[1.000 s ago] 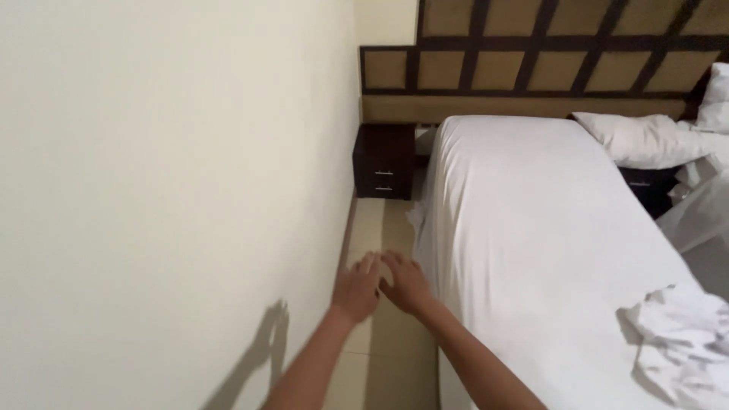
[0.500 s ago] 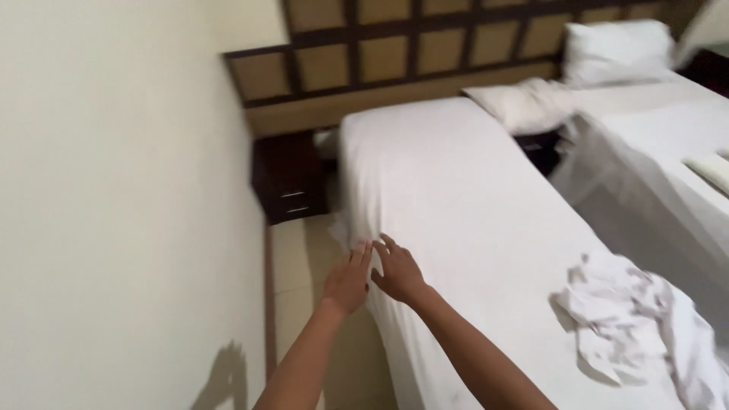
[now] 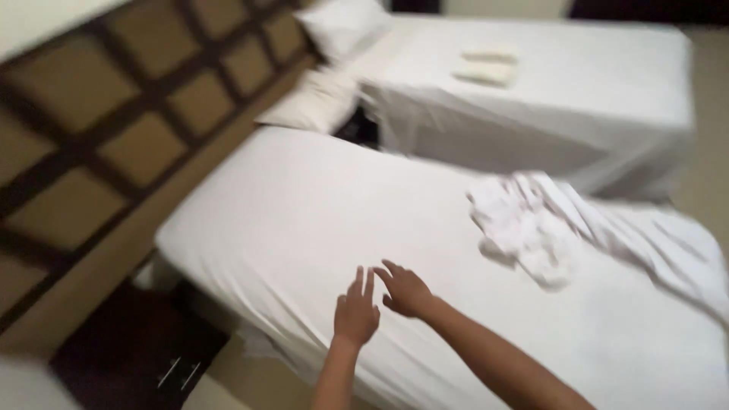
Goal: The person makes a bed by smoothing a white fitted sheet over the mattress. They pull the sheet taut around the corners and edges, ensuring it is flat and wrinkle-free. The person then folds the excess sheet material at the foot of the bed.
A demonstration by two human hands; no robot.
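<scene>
Left hand [image 3: 356, 313] and right hand [image 3: 405, 291] side by side, nearly touching, both open with fingers spread, palms down on or just over the sheet [image 3: 304, 212]; contact cannot be told through the blur. Neither hand grips anything. The sheet lies stretched flat over the near bed, directly under both palms, looking fairly smooth around them. Judged step: smoothing or checking the sheet near the bed's edge. A next move would call for flat palms sweeping outward from here, or a pinch at the hem just below the hands. Beyond the right hand, well apart, a crumpled cloth [image 3: 524, 228] on the same bed. Further off, pillows [image 3: 319, 99], a second bed [image 3: 547, 99], and the headboard [image 3: 114, 137] past the left hand.
</scene>
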